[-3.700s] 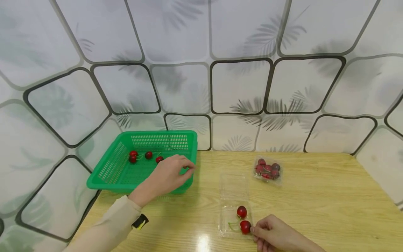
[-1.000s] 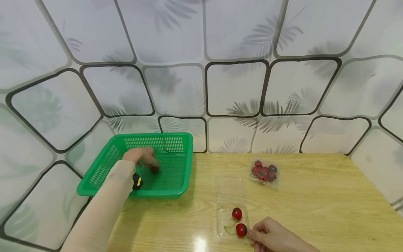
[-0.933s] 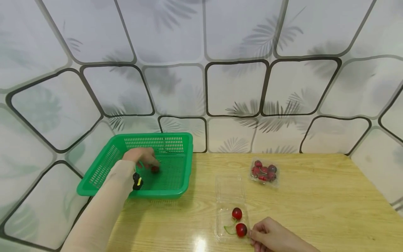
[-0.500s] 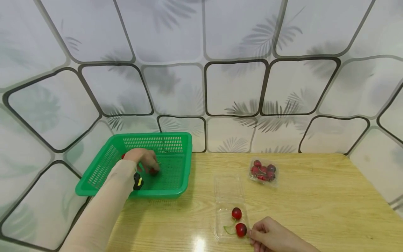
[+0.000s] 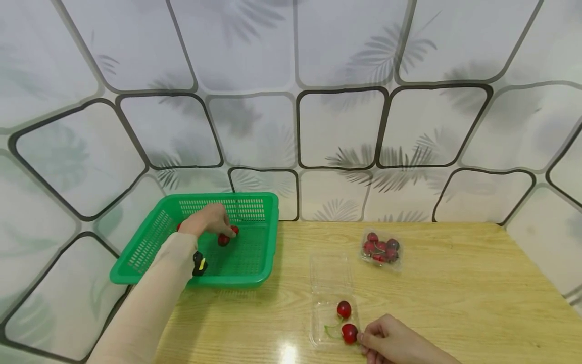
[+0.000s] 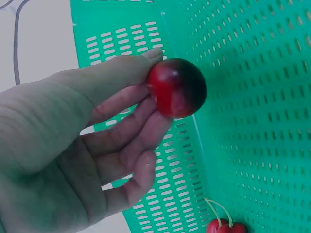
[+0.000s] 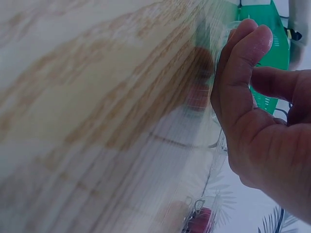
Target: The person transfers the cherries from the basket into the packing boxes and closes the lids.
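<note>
One cherry [image 6: 176, 88] is pinched between the thumb and fingertips of the left hand [image 5: 206, 221], lifted just above the floor of the green basket [image 5: 154, 265] that stands at the back left of the table [image 5: 454, 303]. In the left wrist view a second, stemmed cherry [image 6: 224, 227] is seen lying on the basket floor below the held one. The right hand [image 5: 393, 341] is curled against the near edge of the open clear tray [image 5: 334, 275], its fingertips at the tray's wall, so the tray appears to be steadied; whether the plastic is truly gripped cannot be told. Two cherries [image 5: 344, 309] are lying in that tray. A closed clear punnet [image 5: 381, 247] filled with more cherries is set farther back, well apart from both hands.

The step in hand is judged to be the picking-up of fruit from the basket. For the next move, the pinched cherry would need to be carried over the basket's rim toward the open tray, with a light grip kept so the soft fruit is not bruised or dropped.
</note>
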`<state>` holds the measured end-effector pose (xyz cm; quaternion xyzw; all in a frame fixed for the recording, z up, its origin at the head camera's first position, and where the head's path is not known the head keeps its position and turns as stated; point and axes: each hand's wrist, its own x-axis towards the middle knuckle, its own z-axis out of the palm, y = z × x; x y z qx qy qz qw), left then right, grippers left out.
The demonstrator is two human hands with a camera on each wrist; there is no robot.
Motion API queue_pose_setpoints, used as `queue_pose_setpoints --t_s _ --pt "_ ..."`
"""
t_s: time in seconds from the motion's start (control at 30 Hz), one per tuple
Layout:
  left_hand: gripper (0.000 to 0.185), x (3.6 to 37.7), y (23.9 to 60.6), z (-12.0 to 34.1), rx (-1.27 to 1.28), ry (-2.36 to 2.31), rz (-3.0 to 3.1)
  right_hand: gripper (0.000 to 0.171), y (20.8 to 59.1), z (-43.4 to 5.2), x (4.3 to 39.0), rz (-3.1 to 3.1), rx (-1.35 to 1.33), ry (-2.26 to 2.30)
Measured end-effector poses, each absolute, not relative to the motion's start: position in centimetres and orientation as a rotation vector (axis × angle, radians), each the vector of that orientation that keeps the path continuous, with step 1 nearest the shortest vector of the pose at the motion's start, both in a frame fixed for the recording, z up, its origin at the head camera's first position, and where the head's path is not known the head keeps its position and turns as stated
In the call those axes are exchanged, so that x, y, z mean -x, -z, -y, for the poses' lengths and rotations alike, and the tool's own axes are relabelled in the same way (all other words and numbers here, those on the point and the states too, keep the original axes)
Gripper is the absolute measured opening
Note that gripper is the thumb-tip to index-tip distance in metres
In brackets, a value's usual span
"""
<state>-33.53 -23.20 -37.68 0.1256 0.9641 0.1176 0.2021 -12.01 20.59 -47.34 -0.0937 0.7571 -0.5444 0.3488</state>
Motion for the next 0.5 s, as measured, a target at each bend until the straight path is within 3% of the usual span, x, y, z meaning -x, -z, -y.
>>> queue_pose_setpoints --t_s 0.23,0.4,0.5 --pt "0.014 33.33 37.30 23.13 -0.287 -0.347 -2.730 0.032 47.33 -20.58 12.05 -1.952 0.262 1.421" --pt "0.037 33.10 37.04 23.06 -0.339 -0.355 -2.719 0.032 47.18 -20.52 11.92 -1.963 0.247 1.409" --pt "0.029 33.08 36.93 23.15 -0.410 -0.385 -2.710 0.033 47.22 -20.48 11.85 -1.968 0.257 1.412"
